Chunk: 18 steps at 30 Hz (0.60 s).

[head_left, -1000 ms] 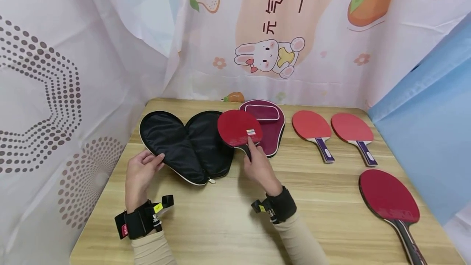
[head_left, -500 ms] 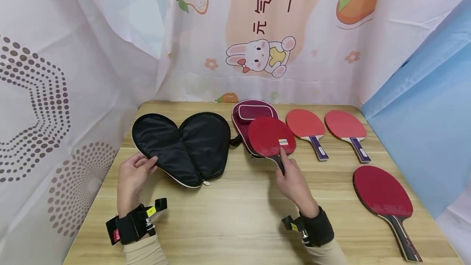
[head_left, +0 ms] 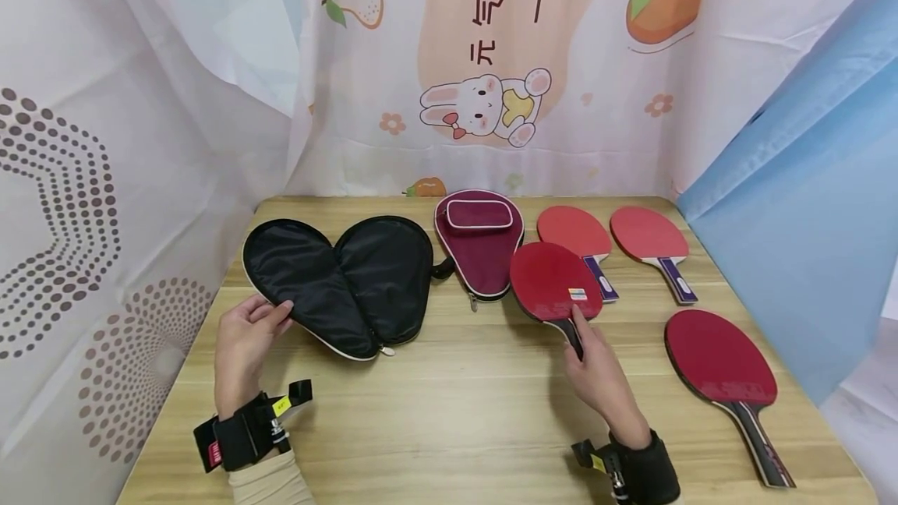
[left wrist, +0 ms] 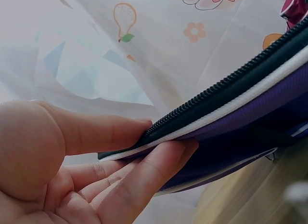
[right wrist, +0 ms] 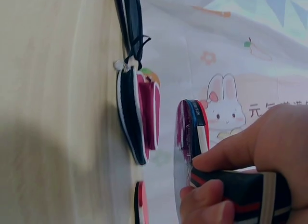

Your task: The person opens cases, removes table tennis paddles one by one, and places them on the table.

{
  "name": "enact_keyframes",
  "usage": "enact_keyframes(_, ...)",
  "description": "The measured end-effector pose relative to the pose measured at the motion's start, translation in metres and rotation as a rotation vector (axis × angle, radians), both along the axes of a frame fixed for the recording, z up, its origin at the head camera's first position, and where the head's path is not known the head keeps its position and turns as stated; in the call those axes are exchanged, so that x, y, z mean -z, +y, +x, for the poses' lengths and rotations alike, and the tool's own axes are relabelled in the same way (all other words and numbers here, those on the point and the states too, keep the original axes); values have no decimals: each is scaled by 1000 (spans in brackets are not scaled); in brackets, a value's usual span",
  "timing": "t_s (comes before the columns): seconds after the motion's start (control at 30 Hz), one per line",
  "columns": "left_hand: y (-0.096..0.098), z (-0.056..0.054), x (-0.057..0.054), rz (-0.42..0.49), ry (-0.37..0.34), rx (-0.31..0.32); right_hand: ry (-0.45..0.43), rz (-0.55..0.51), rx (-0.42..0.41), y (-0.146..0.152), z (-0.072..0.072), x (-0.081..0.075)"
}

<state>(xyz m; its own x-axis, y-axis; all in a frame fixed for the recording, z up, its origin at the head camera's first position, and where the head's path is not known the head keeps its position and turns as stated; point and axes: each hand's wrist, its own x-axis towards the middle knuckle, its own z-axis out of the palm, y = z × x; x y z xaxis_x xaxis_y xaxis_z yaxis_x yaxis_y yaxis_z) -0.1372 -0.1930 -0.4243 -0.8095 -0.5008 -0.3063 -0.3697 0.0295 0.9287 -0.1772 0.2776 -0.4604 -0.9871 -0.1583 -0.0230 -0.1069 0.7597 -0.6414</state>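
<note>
My left hand (head_left: 242,345) pinches the near left edge of an unzipped paddle case (head_left: 382,279), spread wide with its black lining up. In the left wrist view, thumb and fingers grip the case's white-piped zipper edge (left wrist: 192,108), and its purple outer side shows underneath. My right hand (head_left: 609,380) holds a red table tennis paddle (head_left: 550,279) by its dark handle, index finger stretched onto the red rubber near a small sticker. This paddle is raised above the table and partly covers a lighter red paddle (head_left: 571,231) behind it.
A burgundy paddle case (head_left: 484,252) with a front pocket lies at the back middle. To the right lie another light red paddle (head_left: 648,232) with a purple handle and a darker red paddle (head_left: 722,357) near the table's right edge. Printed curtains (head_left: 372,139) surround the wooden table (head_left: 435,427).
My right hand has carried the red paddle rightward and nearer, away from the black-lined case and past the burgundy one. The left hand keeps its pinch on the case edge.
</note>
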Motion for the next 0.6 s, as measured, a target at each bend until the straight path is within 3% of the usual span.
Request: enact_keyframes(0.6,4,-5,-1,-3,5,-6,-43,92,67,57,39,9)
